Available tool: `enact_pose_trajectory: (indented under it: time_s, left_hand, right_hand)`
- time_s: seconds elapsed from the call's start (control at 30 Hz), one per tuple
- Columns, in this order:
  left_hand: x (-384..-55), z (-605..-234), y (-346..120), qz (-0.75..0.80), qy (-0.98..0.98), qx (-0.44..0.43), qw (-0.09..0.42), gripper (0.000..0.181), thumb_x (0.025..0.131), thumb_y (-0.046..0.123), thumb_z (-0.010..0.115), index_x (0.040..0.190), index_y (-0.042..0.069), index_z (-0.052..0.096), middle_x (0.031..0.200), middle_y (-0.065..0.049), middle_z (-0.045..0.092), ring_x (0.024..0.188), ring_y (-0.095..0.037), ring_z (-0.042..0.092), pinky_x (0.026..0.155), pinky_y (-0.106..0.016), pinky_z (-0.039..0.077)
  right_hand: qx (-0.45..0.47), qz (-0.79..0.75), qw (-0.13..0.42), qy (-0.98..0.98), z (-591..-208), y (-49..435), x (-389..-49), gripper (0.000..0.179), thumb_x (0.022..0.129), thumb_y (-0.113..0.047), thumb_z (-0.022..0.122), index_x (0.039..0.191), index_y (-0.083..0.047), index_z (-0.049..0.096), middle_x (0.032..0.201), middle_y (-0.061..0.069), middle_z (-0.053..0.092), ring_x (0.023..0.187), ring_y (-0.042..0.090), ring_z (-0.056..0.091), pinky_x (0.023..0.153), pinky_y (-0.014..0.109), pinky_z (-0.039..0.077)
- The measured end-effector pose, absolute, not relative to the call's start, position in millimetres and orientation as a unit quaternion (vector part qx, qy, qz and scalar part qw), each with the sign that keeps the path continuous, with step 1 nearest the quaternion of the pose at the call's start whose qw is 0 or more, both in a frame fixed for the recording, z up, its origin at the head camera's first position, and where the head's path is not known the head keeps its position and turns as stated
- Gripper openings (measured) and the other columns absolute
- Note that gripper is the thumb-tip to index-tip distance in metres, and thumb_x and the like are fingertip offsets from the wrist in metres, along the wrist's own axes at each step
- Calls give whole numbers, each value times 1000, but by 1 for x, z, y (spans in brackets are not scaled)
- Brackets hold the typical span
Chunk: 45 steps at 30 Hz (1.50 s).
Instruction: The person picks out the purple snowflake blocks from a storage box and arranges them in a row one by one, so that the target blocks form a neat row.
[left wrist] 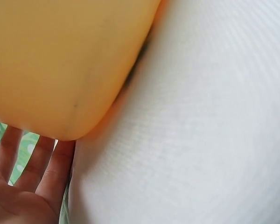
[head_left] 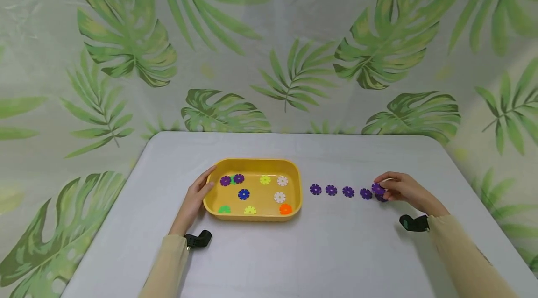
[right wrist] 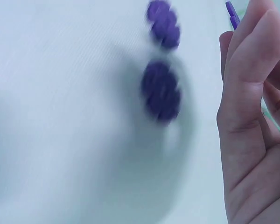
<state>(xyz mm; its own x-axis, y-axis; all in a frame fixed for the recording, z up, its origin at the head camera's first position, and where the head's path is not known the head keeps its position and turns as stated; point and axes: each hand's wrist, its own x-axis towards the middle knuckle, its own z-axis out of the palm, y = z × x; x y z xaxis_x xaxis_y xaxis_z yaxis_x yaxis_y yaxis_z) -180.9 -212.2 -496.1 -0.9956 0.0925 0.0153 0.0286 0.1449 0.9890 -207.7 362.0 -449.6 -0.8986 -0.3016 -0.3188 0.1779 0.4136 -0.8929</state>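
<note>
At its left side a yellow tray (head_left: 253,217) is held by my left hand (head_left: 195,197), the thumb at the rim and the fingers along the outer wall. The left wrist view shows those fingers (left wrist: 51,175) fairly straight, their tips hidden by the tray. To the right, my right hand (head_left: 405,190) pinches a purple notched disc (head_left: 378,188) between thumb and fingers, just above the right end of a row of purple discs (head_left: 348,191). Only the edge of the held disc (right wrist: 232,15) shows in the right wrist view, apart from a purple disc (right wrist: 161,92) on the table.
Inside the tray lie loose notched discs: purple (head_left: 225,180), blue (head_left: 244,194), green (head_left: 224,209), yellow (head_left: 265,180), white (head_left: 279,197) and orange (head_left: 286,209). A white cloth covers the table (head_left: 302,256). Behind it hangs a leaf-patterned curtain (head_left: 294,17).
</note>
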Motion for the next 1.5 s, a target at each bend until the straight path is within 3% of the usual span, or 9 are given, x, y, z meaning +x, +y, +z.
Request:
enact_pose_trajectory:
  time_s: [0.37, 0.57, 0.83, 1.03, 1.27, 1.5]
  left_hand:
    - [-171, -473, -207, 656, 753, 38, 33, 47, 103, 15, 43, 149, 11, 35, 156, -10, 21, 143, -25, 14, 116, -41, 16]
    - [-180, -495, -212, 654, 755, 42, 22, 46, 103, 22, 44, 148, 19, 37, 156, -3, 24, 143, -19, 16, 115, -39, 17]
    - [-173, -479, -208, 660, 750, 39, 30, 47, 103, 15, 43, 149, 11, 35, 156, -9, 22, 144, -25, 13, 116, -42, 15]
    - [-170, -468, -205, 653, 755, 35, 38, 47, 103, 15, 42, 149, 10, 34, 156, -9, 22, 143, -24, 14, 115, -40, 18]
    - [-170, -468, -205, 663, 747, 37, 41, 47, 103, 16, 44, 149, 11, 35, 156, -8, 22, 143, -23, 13, 115, -40, 16]
    - [-169, -467, -205, 664, 746, 28, 39, 47, 103, 16, 44, 148, 12, 36, 156, -8, 22, 144, -23, 13, 116, -40, 16]
  right_hand:
    - [7, -533, 180, 827, -474, 409, -186, 37, 101, -9, 44, 122, 21, 43, 90, 8, 59, 68, 14, 61, 65, 26, 56]
    - [7, -483, 145, 864, -472, 401, -182, 32, 100, -6, 43, 119, 19, 46, 86, 11, 60, 66, 15, 61, 62, 27, 56]
    - [-8, -481, 119, 868, -458, 377, -190, 35, 101, -9, 43, 125, 17, 45, 91, 16, 61, 69, 17, 61, 65, 27, 56]
    - [-68, -547, 133, 823, -436, 330, -202, 41, 103, -18, 44, 130, 14, 43, 108, 21, 54, 84, 20, 62, 76, 29, 56]
    - [-115, -596, 200, 769, -415, 243, -220, 37, 102, -21, 48, 126, 7, 48, 107, 14, 58, 90, 27, 61, 84, 36, 54]
    - [-144, -586, 265, 752, -410, 148, -239, 41, 99, -22, 52, 128, 7, 49, 121, 26, 54, 91, 32, 59, 83, 36, 55]
